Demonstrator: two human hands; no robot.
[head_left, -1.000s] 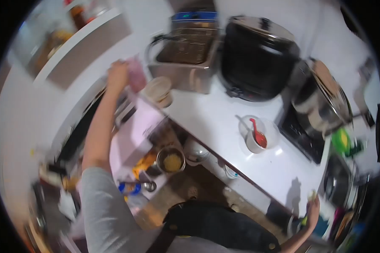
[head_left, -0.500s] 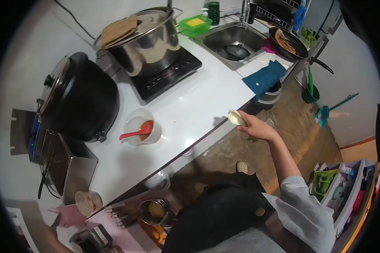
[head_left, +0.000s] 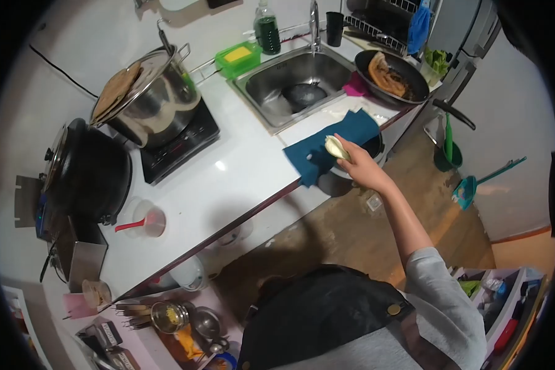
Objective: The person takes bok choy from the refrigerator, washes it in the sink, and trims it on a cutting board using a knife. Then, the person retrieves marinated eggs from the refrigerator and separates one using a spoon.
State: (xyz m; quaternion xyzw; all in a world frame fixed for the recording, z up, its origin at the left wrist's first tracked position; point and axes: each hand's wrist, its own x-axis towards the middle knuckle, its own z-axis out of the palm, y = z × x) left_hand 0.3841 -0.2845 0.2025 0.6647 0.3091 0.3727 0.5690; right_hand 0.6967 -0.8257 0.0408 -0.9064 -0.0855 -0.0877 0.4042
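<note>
My right hand (head_left: 361,165) is closed around a pale-stemmed leafy green vegetable (head_left: 336,148), whose whitish cut end points up and away from me. Most of it is hidden in my fingers. The hand hovers over the teal cloth (head_left: 314,161) draped across the counter's front edge, and I cannot tell whether they touch. Below the cloth is a grey bin (head_left: 334,183), partly hidden. My left hand is out of view. Beyond my right hand lies the steel sink (head_left: 253,92), with a dark pan or bowl (head_left: 302,95) in it and the tap (head_left: 315,31) above.
A frying pan (head_left: 413,79) with browned meat rests right of the sink, handle sticking out past the counter. A large steel pot (head_left: 157,108) stands on an induction cooker (head_left: 197,139). Left are a black cooker (head_left: 98,176) and a plastic tub (head_left: 156,223) with a red spoon.
My view has shifted right, toward the sink. My right hand, still holding the vegetable, has moved from beside the counter edge to over the teal cloth.
</note>
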